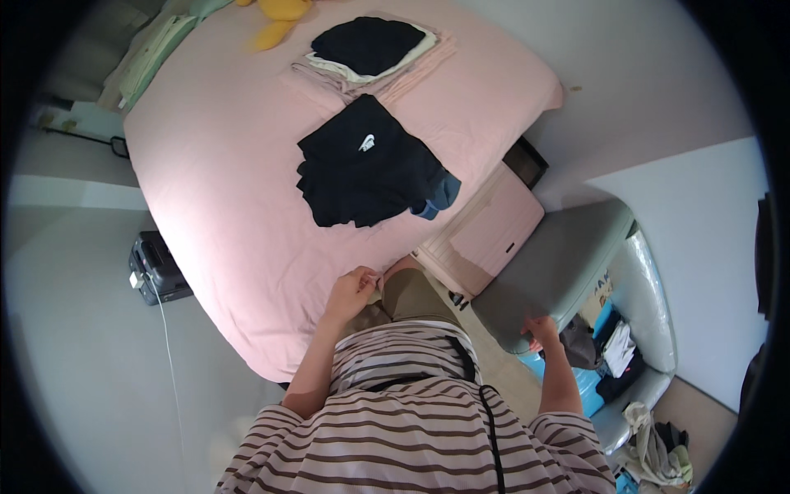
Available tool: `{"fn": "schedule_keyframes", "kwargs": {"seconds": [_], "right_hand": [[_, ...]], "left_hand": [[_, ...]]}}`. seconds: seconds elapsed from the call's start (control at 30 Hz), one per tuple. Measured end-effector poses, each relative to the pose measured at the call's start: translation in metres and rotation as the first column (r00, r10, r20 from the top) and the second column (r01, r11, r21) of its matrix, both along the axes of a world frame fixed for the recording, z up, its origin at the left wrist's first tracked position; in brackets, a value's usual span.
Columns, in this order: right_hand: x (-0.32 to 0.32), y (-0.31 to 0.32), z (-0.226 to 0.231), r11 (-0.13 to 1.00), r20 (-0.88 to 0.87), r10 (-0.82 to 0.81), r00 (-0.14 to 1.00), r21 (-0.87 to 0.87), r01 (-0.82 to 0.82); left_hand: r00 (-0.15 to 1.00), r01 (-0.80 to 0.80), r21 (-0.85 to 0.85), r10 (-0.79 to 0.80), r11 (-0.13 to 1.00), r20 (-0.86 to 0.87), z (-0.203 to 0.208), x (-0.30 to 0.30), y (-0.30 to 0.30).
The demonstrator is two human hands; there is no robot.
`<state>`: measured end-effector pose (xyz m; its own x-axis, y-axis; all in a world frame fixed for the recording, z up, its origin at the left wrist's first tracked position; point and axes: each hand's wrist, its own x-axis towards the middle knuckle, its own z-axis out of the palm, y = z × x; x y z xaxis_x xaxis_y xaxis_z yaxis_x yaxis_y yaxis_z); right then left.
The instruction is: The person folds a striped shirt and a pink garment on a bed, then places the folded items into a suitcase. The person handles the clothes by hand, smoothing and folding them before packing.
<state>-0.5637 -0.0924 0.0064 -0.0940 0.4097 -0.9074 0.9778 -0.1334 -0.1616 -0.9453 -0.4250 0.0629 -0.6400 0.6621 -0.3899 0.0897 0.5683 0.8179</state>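
My left hand [352, 295] is closed beside my brown shorts [420, 298], close to the bed's near edge. Something small and pale shows at its fingertips, too small to name. At the lower edge of a grey padded lid [555, 255] on the right, my right hand [541, 331] has its fingers curled on the rim. Clothes lie in the storage space below the lid, among them a white cloth [619, 350] and a dark grey bundle [580, 342]. On the bed lies a folded black garment [362, 169] with a small white mark, and blue-grey fabric [444, 193] pokes out at its right.
Farther back on the pink bed [222, 214] is a folded stack topped with black cloth [368, 43]. A yellow plush thing [276, 29] sits beyond. A pink-white cabinet [485, 230] stands between bed and lid. Left: a black suitcase [160, 267] and a white cable [171, 354].
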Motion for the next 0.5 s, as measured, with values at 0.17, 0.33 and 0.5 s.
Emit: {"fn": "schedule_keyframes", "kwargs": {"seconds": [0.17, 0.33, 0.5], "right_hand": [[-0.004, -0.003, -0.001, 1.0, -0.002, -0.016, 1.0, 0.015, 0.016], [0.003, -0.001, -0.009, 0.999, 0.044, 0.004, 0.999, 0.041, -0.006], [0.001, -0.001, -0.018, 0.997, 0.101, -0.079, 0.992, -0.003, 0.08]], "left_hand": [[0.998, 0.016, -0.043, -0.018, 0.999, -0.065, 0.009, -0.01, -0.008], [0.988, -0.074, -0.077, 0.063, 0.994, -0.143, -0.002, -0.034, 0.002], [0.806, -0.414, -0.018, 0.358, 0.91, -0.472, -0.053, -0.088, -0.019]]}}
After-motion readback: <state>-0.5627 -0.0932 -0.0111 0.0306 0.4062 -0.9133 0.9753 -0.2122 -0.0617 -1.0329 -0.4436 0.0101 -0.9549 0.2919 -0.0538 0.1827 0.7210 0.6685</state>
